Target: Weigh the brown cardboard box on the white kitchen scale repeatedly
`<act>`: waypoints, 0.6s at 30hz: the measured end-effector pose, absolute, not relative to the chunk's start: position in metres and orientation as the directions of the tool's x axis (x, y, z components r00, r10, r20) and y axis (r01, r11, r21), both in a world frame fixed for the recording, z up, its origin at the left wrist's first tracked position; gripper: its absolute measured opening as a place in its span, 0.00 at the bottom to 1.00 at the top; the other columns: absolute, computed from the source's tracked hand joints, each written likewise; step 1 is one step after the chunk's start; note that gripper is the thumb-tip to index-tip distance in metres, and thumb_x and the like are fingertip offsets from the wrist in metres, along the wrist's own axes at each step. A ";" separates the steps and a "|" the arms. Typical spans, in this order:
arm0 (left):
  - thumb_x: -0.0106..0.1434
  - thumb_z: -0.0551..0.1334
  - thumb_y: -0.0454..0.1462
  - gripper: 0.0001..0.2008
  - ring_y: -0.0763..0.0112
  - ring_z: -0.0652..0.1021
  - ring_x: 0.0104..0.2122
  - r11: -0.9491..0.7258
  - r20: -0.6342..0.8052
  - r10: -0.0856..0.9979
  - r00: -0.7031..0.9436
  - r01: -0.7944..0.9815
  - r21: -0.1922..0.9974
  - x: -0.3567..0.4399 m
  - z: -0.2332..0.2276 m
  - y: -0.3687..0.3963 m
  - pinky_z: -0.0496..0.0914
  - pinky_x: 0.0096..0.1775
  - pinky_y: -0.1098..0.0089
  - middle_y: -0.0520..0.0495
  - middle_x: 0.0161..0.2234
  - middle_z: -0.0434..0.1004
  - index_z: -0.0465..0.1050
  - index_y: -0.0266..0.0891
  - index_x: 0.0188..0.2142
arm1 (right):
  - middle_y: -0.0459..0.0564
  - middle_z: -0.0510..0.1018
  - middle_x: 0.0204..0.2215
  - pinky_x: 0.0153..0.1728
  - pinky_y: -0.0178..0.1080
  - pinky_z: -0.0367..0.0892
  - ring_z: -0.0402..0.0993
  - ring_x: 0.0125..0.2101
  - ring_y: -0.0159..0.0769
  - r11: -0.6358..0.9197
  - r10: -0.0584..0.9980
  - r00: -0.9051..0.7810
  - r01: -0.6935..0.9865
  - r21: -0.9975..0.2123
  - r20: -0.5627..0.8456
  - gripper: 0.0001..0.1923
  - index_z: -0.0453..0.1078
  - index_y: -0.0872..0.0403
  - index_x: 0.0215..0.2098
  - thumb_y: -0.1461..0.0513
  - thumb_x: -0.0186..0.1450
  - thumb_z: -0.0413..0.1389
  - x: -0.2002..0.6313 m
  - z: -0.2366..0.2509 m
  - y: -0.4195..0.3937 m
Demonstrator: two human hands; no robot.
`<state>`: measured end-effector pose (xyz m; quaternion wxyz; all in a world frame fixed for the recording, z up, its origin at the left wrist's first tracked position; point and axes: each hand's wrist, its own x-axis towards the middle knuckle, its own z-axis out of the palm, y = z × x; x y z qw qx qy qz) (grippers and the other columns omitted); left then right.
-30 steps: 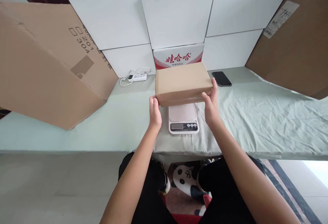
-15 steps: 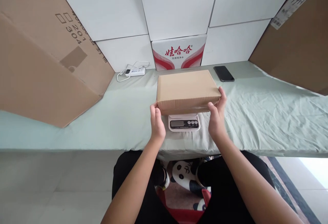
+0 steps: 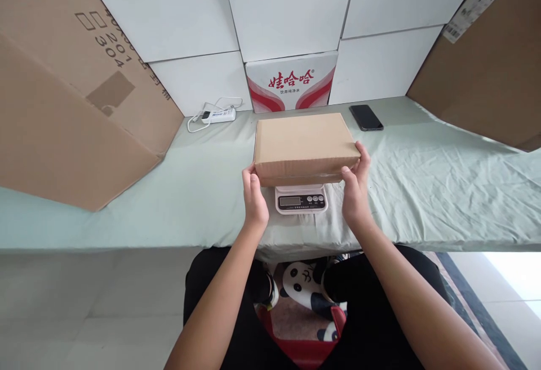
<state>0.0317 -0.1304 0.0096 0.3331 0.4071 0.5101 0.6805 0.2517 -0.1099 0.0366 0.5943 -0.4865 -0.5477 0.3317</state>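
Note:
A flat brown cardboard box [image 3: 302, 143] lies over the platform of a small white digital scale [image 3: 301, 198] at the middle of the table. Only the scale's front panel with display and buttons shows below the box. My left hand [image 3: 254, 201] grips the box's near left corner. My right hand [image 3: 355, 188] grips its near right corner, fingers wrapped up the side.
The table carries a pale green cloth [image 3: 443, 189]. A black phone [image 3: 366, 117] lies at the back right, a white power strip [image 3: 218, 114] at the back left. A red-and-white printed carton [image 3: 291, 82] and white boxes stand behind; big brown cartons [image 3: 63, 93] lean at both sides.
Both hands have brought the box down and toward me until it covers the scale's platform. The view has tilted slightly downward.

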 end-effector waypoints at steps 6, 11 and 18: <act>0.76 0.53 0.63 0.29 0.51 0.70 0.75 -0.274 0.239 0.853 -0.464 -0.008 0.962 0.035 0.012 -0.133 0.66 0.73 0.52 0.39 0.71 0.74 0.72 0.49 0.62 | 0.48 0.65 0.74 0.77 0.68 0.56 0.61 0.77 0.53 0.308 0.900 0.282 0.131 -0.942 0.333 0.33 0.57 0.33 0.74 0.45 0.72 0.53 0.255 0.035 -0.110; 0.78 0.52 0.57 0.23 0.56 0.69 0.76 -0.316 0.264 0.734 -0.625 0.030 0.948 0.017 0.025 -0.130 0.65 0.72 0.56 0.40 0.72 0.73 0.73 0.48 0.58 | 0.49 0.77 0.56 0.70 0.61 0.64 0.75 0.64 0.48 0.310 0.740 0.632 -0.017 -0.951 0.230 0.19 0.69 0.39 0.58 0.51 0.70 0.54 0.279 0.038 -0.098; 0.71 0.62 0.50 0.23 0.75 0.62 0.20 -0.264 0.010 0.727 -0.687 -0.266 0.927 -0.013 0.039 -0.119 0.59 0.26 0.70 0.58 0.22 0.52 0.57 0.45 0.24 | 0.40 0.62 0.24 0.33 0.40 0.72 0.67 0.24 0.32 0.165 0.871 0.488 -0.386 -0.908 -0.050 0.12 0.63 0.49 0.27 0.56 0.66 0.57 0.289 0.044 -0.087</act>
